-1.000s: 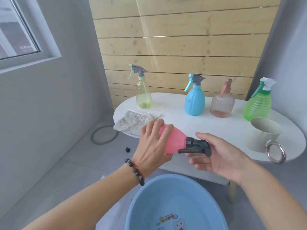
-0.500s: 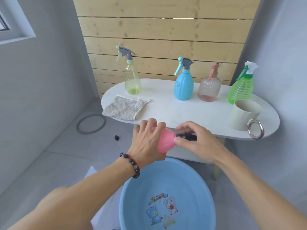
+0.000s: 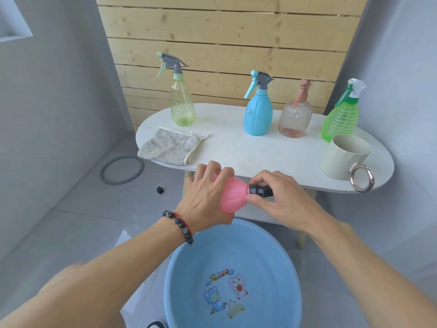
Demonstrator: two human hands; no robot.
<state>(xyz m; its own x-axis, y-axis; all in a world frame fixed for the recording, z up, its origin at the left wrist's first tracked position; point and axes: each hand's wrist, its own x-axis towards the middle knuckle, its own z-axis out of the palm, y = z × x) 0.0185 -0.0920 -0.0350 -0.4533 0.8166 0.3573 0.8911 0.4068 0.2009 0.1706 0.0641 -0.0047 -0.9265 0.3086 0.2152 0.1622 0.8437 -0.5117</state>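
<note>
1. Far left of my left hand, on the floor, I see a grey ring [image 3: 121,170]. A small black cap [image 3: 160,190] lies nearer, just left of that hand.
2. Beyond the left hand, on the white oval table [image 3: 231,143], lies a grey cloth [image 3: 169,146]. A yellow-green spray bottle [image 3: 182,102] stands upright behind it.
3. Left hand [image 3: 205,197]: the fingers are curled over the body of the pink spray bottle [image 3: 234,195] and grip it. A beaded bracelet [image 3: 181,227] sits on the wrist.
4. The pink spray bottle is held in the air on its side, between both hands. Its neck points toward my right hand. It sits just in front of the table's near edge and above the far rim of the blue basin [image 3: 264,252], which is below both hands.
5. Right hand [image 3: 281,200]: thumb and fingers pinch the black spray-head collar [image 3: 259,191] at the bottle's neck. The rest of the spray head is hidden under this hand.
6. Beyond the right hand, three bottles stand upright on the table: a blue spray bottle [image 3: 257,112], a ribbed pink-tinted spray bottle [image 3: 294,117] just beside it, and a green spray bottle [image 3: 339,119].
7. To the right of the right hand, on the table's end, stands a cream mug [image 3: 343,155] with a metal ring handle [image 3: 361,177].
</note>
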